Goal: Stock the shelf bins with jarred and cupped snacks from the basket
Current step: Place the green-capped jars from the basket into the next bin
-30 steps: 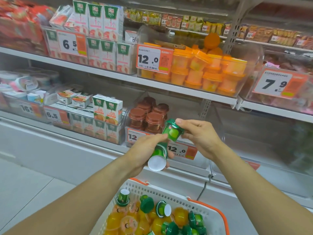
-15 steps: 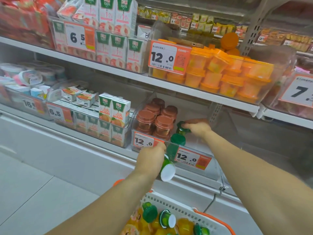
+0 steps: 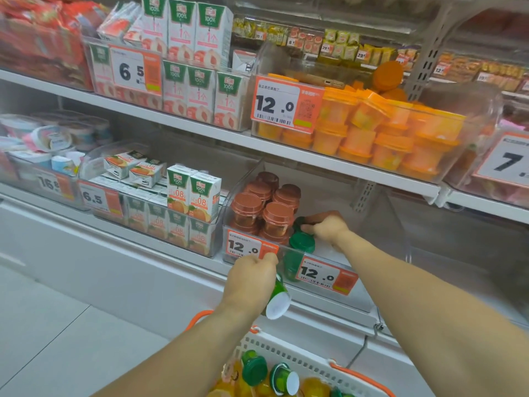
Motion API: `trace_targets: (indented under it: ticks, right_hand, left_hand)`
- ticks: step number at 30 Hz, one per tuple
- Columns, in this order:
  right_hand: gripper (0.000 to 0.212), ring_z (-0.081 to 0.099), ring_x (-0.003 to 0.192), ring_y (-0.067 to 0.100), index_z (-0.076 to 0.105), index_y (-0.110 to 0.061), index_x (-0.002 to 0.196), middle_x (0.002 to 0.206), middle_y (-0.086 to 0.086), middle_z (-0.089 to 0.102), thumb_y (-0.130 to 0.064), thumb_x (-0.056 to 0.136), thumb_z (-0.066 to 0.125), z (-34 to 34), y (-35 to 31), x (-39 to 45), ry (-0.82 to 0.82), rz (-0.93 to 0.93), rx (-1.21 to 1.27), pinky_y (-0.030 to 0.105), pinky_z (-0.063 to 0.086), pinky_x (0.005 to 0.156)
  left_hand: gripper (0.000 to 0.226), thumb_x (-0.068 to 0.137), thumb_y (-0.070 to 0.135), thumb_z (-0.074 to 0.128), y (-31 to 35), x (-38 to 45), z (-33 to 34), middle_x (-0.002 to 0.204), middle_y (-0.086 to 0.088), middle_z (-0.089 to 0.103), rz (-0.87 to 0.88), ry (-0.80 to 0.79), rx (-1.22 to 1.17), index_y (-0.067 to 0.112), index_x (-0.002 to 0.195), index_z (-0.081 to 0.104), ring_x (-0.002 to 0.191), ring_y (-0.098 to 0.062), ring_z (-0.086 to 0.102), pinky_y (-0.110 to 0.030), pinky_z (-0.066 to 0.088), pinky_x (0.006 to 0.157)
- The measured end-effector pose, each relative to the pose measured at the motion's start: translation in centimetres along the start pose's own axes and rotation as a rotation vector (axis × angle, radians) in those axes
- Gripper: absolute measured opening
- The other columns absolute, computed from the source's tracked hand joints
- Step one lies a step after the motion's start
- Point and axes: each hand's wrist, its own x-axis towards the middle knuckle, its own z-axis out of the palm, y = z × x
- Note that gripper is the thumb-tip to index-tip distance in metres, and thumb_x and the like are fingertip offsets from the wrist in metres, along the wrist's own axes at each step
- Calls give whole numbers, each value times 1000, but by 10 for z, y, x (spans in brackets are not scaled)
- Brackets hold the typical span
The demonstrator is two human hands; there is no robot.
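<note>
r hand [image 3: 326,228] fingers grip green cup [image 3: 299,223] in clear bin [image 3: 380,285]; l hand [image 3: 252,280] fingers hold green jar [image 3: 277,300].

Head view, angled down, near shelf bins [image 3: 315,285]

price tags [image 3: 286,103] read 12.0; juice cartons [image 3: 209,17] read 100%.

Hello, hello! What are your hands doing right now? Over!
Right hand setting green cup in clear bin. Left hand holds another green cup. Brown-lidded cups crowd beside. Over.
</note>
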Motion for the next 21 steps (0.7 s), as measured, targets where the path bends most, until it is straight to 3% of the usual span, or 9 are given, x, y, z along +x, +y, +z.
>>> trace_targets:
  ticks: [6,9,11,14,16,17,19,21]
  right_hand:
    - [33,67,99,24,72,-10,107,109,7,71,-27,80,81,-1,2,5,-10,38,41,34,55,89]
    - [30,64,99,22,70,-12,117,112,7,69,-23,89,72,-3,5,1,-45,6,-6,30,52,82]
    - [32,62,103,22,67,-15,125,120,6,67,-19,94,63,-6,8,-4,-67,-37,-14,30,50,86]
    - [33,58,119,23,67,-18,126,134,4,63,-11,96,55,-20,1,-19,65,-142,15,29,44,102]
    - [25,65,103,16,72,-17,114,120,2,70,-11,95,57,-31,-10,-48,160,-246,75,26,47,92]
    - [19,68,91,13,74,-17,107,109,2,74,-11,95,60,-34,-17,-67,137,-295,136,26,51,85]
    - [14,72,80,15,73,-16,104,94,3,75,-11,92,68,-40,-25,-108,-73,-398,252,32,56,74]
    - [28,72,91,21,69,-17,117,104,6,73,-15,90,72,-44,-27,-145,-392,-424,242,31,58,74]
  left_hand:
    - [27,88,34,57,-2,2,-6,92,-22,71,-14,29,-7,8,83,64,92,-38,68,-47,54,85]
    - [32,79,42,56,-2,5,-4,87,-18,72,-29,2,-26,11,81,65,90,-37,69,-49,56,88]
    - [44,68,49,51,-4,7,-3,87,-17,73,-41,-13,-50,12,86,67,88,-37,70,-53,56,89]
    - [44,70,47,46,-1,7,-6,97,-18,72,-99,-7,-124,13,90,65,93,-37,69,-52,56,90]
    - [31,83,38,47,2,3,-8,98,-17,69,-159,-12,-215,12,92,62,89,-35,67,-45,59,81]
    - [24,88,32,46,3,-1,-8,92,-16,66,-182,-23,-254,12,91,59,82,-34,65,-41,58,74]
    - [15,90,22,45,3,-8,-6,76,-12,59,-190,-67,-297,12,86,55,69,-29,58,-34,53,64]
    - [15,90,16,45,5,-13,-1,66,-9,57,-159,-126,-310,12,81,56,61,-25,54,-30,48,60]
